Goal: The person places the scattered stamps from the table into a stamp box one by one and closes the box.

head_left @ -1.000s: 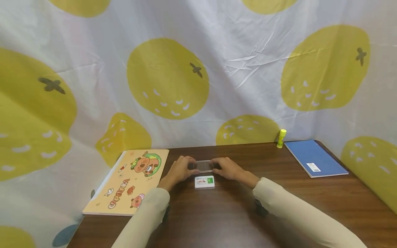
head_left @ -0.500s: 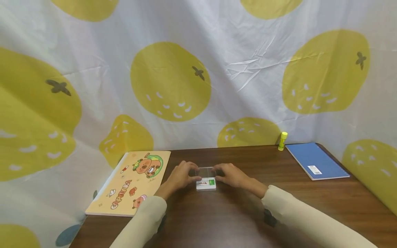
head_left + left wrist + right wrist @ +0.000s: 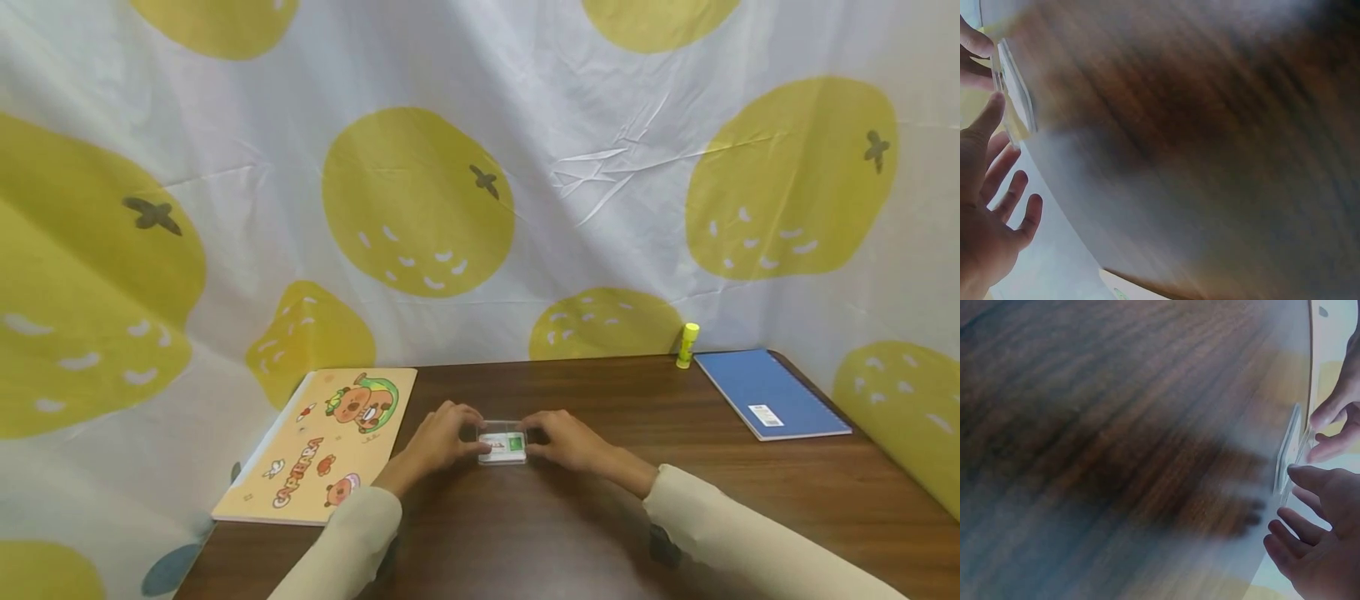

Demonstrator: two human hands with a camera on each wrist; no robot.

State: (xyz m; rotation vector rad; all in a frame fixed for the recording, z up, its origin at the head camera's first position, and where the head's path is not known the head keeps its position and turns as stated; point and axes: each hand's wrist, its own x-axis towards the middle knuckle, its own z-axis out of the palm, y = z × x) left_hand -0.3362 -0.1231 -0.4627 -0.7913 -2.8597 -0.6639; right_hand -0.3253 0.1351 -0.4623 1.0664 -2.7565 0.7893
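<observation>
A clear plastic lid (image 3: 501,425) is pinched at its two sides, by my left hand (image 3: 442,437) on one edge and my right hand (image 3: 566,440) on the other. Right beneath it on the table lies a small flat white case (image 3: 498,454) with a green patch and a printed picture, seen through the clear plastic. In the left wrist view the lid (image 3: 997,69) is tilted close over the white case (image 3: 1017,90). Thumb and fingers of the right hand (image 3: 1325,519) meet at the lid's edge in the right wrist view, with the other fingers spread.
A tan notebook (image 3: 307,450) with cartoon capybaras lies at the left. At the back right stand a yellow glue stick (image 3: 687,346) and, lying flat, a blue notebook (image 3: 772,392). A patterned curtain (image 3: 600,208) hangs behind the brown table (image 3: 525,550).
Both hands have brought the clear lid toward the person, from behind the white case to over it. The case and notebooks have stayed in place on the table.
</observation>
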